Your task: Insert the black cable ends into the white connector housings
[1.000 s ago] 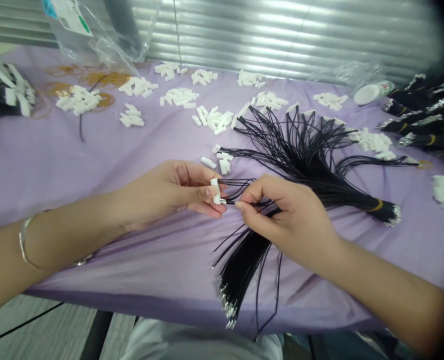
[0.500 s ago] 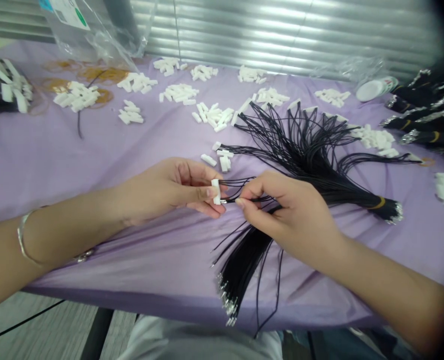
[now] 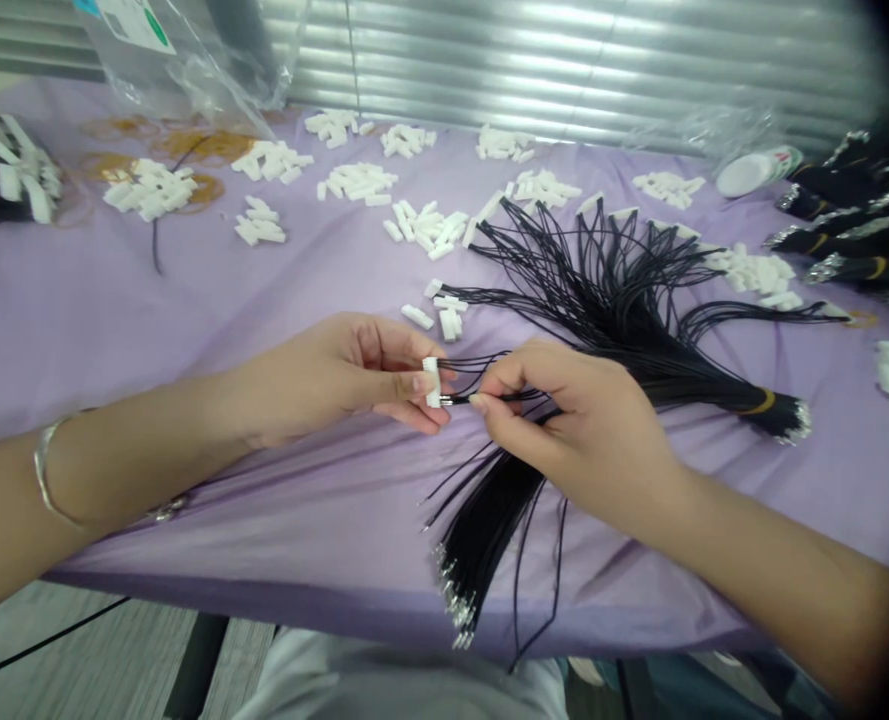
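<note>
Between thumb and fingers, my left hand [image 3: 373, 375] pinches a white connector housing [image 3: 432, 383] with some thin black wires running into its right side. My right hand [image 3: 568, 405] is closed on a black wire [image 3: 460, 400], whose metal terminal touches or sits at the edge of the housing's lower end; how deep it goes I cannot tell. Below my right hand lies a loose bundle of black wires [image 3: 481, 510] with bare metal terminals. Beyond it, a banded bundle of black wires [image 3: 609, 300] fans out, with white housings on several ends.
Small piles of white housings [image 3: 358, 184] are spread over the purple tablecloth [image 3: 264, 290]. More wire bundles [image 3: 864, 235] lie at the right edge, beside a white round lid [image 3: 751, 175]. A clear plastic bag [image 3: 189, 70] stands at the back left, near loose rubber bands [image 3: 211, 147].
Both hands keep nearly the same place and grip. The wire's terminal now lines up straighter with the lower end of the housing. The view has shifted slightly.
</note>
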A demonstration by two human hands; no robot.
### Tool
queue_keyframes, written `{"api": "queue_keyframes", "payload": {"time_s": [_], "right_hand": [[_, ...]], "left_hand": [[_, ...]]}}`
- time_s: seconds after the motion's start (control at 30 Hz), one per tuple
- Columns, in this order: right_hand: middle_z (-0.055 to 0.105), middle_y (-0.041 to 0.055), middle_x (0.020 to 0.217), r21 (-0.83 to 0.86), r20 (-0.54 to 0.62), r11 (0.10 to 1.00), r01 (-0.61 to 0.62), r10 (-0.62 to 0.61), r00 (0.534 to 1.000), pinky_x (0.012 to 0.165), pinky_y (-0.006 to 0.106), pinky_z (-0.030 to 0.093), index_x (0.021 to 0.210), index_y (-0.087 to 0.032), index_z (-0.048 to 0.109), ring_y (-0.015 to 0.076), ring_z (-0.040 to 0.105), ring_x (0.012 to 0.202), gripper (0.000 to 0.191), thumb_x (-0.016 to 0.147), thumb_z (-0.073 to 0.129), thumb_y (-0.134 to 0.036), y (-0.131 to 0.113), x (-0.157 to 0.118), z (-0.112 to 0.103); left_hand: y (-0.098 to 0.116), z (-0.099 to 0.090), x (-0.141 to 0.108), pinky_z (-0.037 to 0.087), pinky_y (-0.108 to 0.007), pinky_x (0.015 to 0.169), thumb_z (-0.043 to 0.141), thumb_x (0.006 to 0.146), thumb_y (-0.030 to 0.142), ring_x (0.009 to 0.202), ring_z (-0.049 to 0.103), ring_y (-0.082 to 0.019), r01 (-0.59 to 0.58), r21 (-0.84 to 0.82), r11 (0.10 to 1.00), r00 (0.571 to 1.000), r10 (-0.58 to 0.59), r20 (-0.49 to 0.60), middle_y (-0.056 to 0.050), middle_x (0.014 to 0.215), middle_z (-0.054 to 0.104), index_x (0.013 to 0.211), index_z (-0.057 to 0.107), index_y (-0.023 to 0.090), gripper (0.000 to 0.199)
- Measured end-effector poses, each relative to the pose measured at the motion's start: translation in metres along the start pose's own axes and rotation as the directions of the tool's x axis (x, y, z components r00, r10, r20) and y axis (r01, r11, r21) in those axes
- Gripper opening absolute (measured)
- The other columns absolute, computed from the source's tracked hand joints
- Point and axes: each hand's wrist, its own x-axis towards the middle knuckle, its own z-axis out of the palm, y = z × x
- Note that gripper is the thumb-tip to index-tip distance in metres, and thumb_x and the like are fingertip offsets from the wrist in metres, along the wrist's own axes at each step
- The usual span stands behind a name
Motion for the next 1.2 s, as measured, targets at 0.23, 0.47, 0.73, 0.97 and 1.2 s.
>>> {"api": "queue_keyframes", "payload": {"time_s": [0.23, 0.47, 0.73, 0.97, 1.2], "right_hand": [[0.058, -0.0012, 0.066, -0.068, -0.019, 0.997, 0.034, -0.036, 0.999, 0.060, 0.024, 0.040, 0.070, -0.017, 0.055, 0.0110, 0.053, 0.064, 0.008, 0.075, 0.057, -0.011, -0.0019, -0.0012, 0.0041], [0.058, -0.0004, 0.064, -0.064, -0.037, 0.997, -0.029, 0.027, 0.999, 0.058, 0.023, 0.038, 0.069, -0.017, 0.055, 0.0113, 0.052, 0.063, 0.008, 0.077, 0.055, -0.014, -0.0057, -0.0007, 0.0066], [0.058, -0.0019, 0.065, -0.026, -0.023, 0.997, -0.066, 0.066, 0.998, 0.058, 0.022, 0.038, 0.071, -0.017, 0.057, 0.0094, 0.051, 0.062, 0.007, 0.078, 0.056, -0.014, -0.0051, -0.0023, 0.0061], [0.060, -0.0011, 0.066, -0.060, -0.011, 0.996, -0.068, 0.067, 0.998, 0.056, 0.023, 0.038, 0.071, -0.018, 0.058, 0.0109, 0.053, 0.062, 0.006, 0.076, 0.057, -0.014, -0.0036, -0.0007, 0.0055], [0.058, -0.0019, 0.066, -0.060, -0.004, 0.997, -0.041, 0.041, 0.999, 0.055, 0.021, 0.037, 0.071, -0.017, 0.058, 0.0090, 0.050, 0.060, 0.007, 0.075, 0.058, -0.012, 0.0002, 0.0000, 0.0056]], "left_hand": [[-0.0012, 0.0007, 0.0012, 0.054, -0.025, 0.076, 0.062, 0.077, 0.015, 0.073, 0.066, -0.012, 0.001, 0.070, 0.998, 1.000, 0.001, -0.024, 0.001, 0.073, 0.066, 0.076, 0.068, 0.015, 0.006], [-0.0041, 0.0013, 0.0023, 0.054, -0.023, 0.074, 0.065, 0.075, 0.018, 0.073, 0.067, -0.013, -0.040, 0.094, 0.995, 0.997, 0.047, -0.066, 0.001, 0.076, 0.068, 0.077, 0.067, 0.015, 0.004], [-0.0025, 0.0050, 0.0025, 0.053, -0.018, 0.069, 0.063, 0.076, 0.015, 0.068, 0.067, -0.010, -0.031, 0.095, 0.995, 0.995, 0.040, -0.094, 0.003, 0.072, 0.068, 0.075, 0.067, 0.014, 0.004], [-0.0042, 0.0029, 0.0029, 0.054, -0.025, 0.076, 0.064, 0.075, 0.018, 0.073, 0.067, -0.013, -0.019, 0.063, 0.998, 0.997, 0.024, -0.075, 0.002, 0.076, 0.068, 0.077, 0.067, 0.016, 0.004], [-0.0050, 0.0002, 0.0025, 0.054, -0.026, 0.076, 0.063, 0.076, 0.016, 0.074, 0.066, -0.012, -0.032, 0.022, 0.999, 0.999, 0.032, -0.035, 0.001, 0.074, 0.066, 0.075, 0.068, 0.014, 0.005]]}}
